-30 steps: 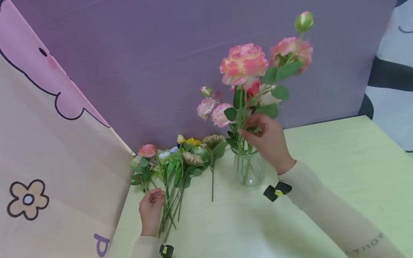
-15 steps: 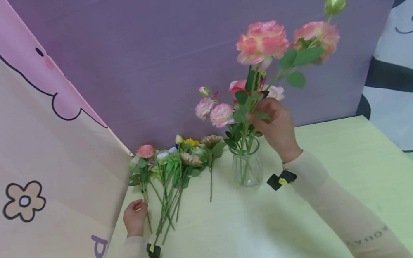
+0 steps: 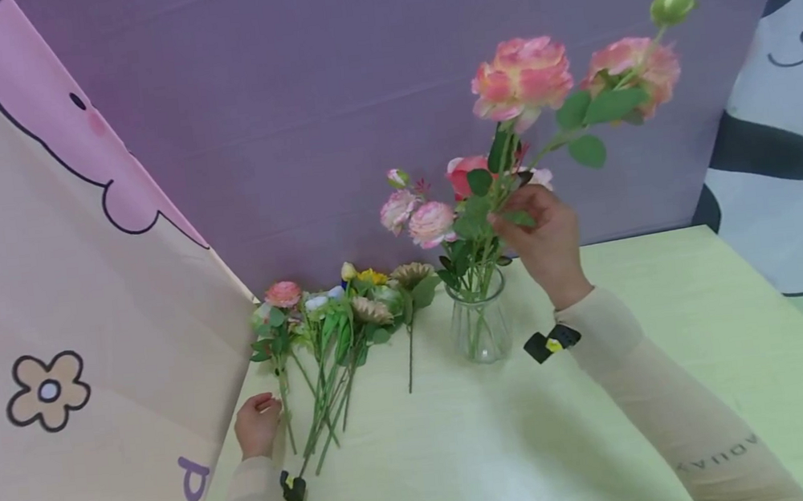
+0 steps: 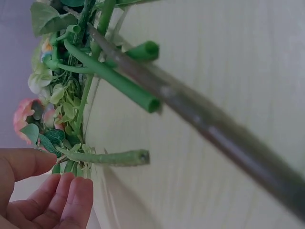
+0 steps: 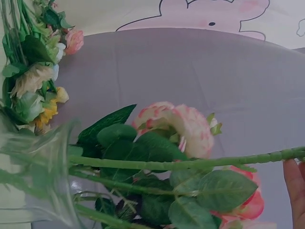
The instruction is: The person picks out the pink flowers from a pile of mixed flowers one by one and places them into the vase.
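My right hand (image 3: 546, 241) pinches the green stem (image 5: 190, 163) of a branched pink-and-peach artificial peony (image 3: 523, 81), with a second bloom and a green bud (image 3: 674, 2). In the right wrist view its stem runs to the mouth of the clear glass vase (image 3: 480, 331). Pale pink flowers (image 3: 431, 223) and a deeper pink one (image 3: 467, 176) stand in that vase. At the left, my left hand (image 3: 257, 427) is beside the stem (image 4: 109, 158) of a coral-pink flower (image 3: 283, 294). Thumb and fingers are apart and loosely bent, holding nothing.
Several artificial flowers lie along the table's back left, with stems (image 3: 323, 419) pointing toward me. A beige flower (image 3: 413, 273) on a dark stem lies nearest the vase. A purple backdrop (image 3: 303, 131) rises behind the table (image 3: 437, 473); a printed panel (image 3: 102, 311) borders the left.
My right hand has moved up and to the right, lifting and tilting the peony rightward. My left hand has shifted left and down, away from the green stem bundle to the coral-pink flower's stem.
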Available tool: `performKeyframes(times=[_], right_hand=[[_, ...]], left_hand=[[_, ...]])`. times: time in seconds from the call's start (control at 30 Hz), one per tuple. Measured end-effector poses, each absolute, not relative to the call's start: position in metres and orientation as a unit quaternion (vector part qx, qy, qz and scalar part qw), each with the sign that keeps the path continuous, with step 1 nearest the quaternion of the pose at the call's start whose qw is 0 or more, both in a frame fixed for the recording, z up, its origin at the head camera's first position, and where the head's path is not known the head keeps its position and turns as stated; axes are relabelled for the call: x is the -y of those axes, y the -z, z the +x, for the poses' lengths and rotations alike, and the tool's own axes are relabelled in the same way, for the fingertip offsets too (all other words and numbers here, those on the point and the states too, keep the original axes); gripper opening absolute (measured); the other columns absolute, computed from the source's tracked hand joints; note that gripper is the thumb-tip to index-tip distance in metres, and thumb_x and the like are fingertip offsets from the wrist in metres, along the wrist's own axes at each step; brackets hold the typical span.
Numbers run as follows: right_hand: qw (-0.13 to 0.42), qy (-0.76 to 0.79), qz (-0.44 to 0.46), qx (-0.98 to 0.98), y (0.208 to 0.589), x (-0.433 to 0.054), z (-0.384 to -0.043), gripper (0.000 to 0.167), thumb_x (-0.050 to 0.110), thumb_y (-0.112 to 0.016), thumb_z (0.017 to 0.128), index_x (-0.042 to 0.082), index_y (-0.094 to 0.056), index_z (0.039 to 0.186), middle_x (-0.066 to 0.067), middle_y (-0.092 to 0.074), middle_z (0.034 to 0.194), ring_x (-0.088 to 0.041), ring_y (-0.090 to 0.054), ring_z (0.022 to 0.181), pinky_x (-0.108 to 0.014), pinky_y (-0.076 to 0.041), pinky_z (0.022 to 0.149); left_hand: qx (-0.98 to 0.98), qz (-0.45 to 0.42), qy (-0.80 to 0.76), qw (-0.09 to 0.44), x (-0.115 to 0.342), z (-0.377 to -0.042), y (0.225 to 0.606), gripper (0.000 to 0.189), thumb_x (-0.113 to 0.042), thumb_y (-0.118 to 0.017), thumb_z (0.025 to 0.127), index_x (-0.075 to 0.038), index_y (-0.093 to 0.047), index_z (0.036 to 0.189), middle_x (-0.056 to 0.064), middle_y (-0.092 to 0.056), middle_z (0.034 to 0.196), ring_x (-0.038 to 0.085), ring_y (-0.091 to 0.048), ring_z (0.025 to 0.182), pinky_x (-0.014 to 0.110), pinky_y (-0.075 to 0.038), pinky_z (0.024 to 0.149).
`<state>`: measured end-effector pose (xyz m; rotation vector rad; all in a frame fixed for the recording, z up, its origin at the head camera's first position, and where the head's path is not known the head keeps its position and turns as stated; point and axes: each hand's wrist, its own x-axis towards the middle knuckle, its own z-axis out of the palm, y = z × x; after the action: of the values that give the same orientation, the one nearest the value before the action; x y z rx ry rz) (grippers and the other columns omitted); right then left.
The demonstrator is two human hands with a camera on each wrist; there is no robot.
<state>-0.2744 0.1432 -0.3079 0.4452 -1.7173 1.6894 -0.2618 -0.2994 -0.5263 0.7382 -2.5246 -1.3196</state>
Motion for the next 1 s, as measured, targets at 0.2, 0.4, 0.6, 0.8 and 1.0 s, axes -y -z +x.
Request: performKeyframes(times=[0.2, 0.4, 0.6, 0.8, 1.0], right_hand=[[0.333, -0.643, 0.154, 0.672, 0.315, -0.147, -0.280, 0.021, -0.013, -0.065, 0.079, -0.016, -0.055, 0.097, 0.012, -0.062, 0.088, -0.004, -0.063, 0.086, -0.017, -0.054, 0.067], [0.322, -0.602, 0.113, 0.722, 0.328, -0.148, -0.288, 0.019, -0.003, -0.069, 0.081, -0.010, -0.060, 0.096, 0.012, -0.061, 0.087, -0.002, -0.061, 0.083, -0.014, -0.052, 0.064], [0.290, -0.595, 0.100, 0.743, 0.341, -0.146, -0.292, 0.020, 0.000, -0.069, 0.082, -0.008, -0.060, 0.098, -0.010, -0.064, 0.093, -0.002, -0.059, 0.082, -0.014, -0.051, 0.066], [0.265, -0.571, 0.094, 0.771, 0.353, -0.147, -0.293, 0.022, 0.006, -0.070, 0.084, -0.006, -0.059, 0.099, -0.015, -0.065, 0.096, -0.004, -0.058, 0.086, -0.014, -0.049, 0.069], [0.234, -0.571, 0.085, 0.782, 0.365, -0.146, -0.294, 0.023, 0.005, -0.069, 0.084, -0.007, -0.058, 0.101, -0.020, -0.065, 0.100, -0.010, -0.059, 0.087, -0.015, -0.051, 0.073]], left_hand=[[0.855, 0.243, 0.449, 0.086, 0.301, -0.264, 0.527, 0.027, -0.004, -0.055, 0.087, 0.009, -0.057, 0.111, 0.031, -0.060, 0.107, 0.037, -0.061, 0.089, 0.031, -0.053, 0.068], [0.866, 0.234, 0.438, 0.066, 0.302, -0.267, 0.524, 0.030, -0.006, -0.054, 0.086, 0.010, -0.058, 0.111, 0.030, -0.062, 0.105, 0.038, -0.061, 0.090, 0.036, -0.051, 0.070], [0.862, 0.220, 0.456, 0.032, 0.306, -0.271, 0.527, 0.029, -0.006, -0.054, 0.088, 0.011, -0.060, 0.111, 0.027, -0.063, 0.099, 0.023, -0.061, 0.073, 0.026, -0.048, 0.059], [0.854, 0.218, 0.473, 0.011, 0.305, -0.275, 0.527, 0.029, -0.005, -0.053, 0.090, 0.012, -0.059, 0.113, 0.030, -0.061, 0.106, 0.015, -0.059, 0.070, 0.022, -0.048, 0.058], [0.830, 0.240, 0.503, 0.012, 0.302, -0.279, 0.532, 0.031, -0.003, -0.055, 0.088, 0.013, -0.058, 0.114, 0.030, -0.061, 0.105, 0.009, -0.057, 0.064, 0.021, -0.050, 0.057]])
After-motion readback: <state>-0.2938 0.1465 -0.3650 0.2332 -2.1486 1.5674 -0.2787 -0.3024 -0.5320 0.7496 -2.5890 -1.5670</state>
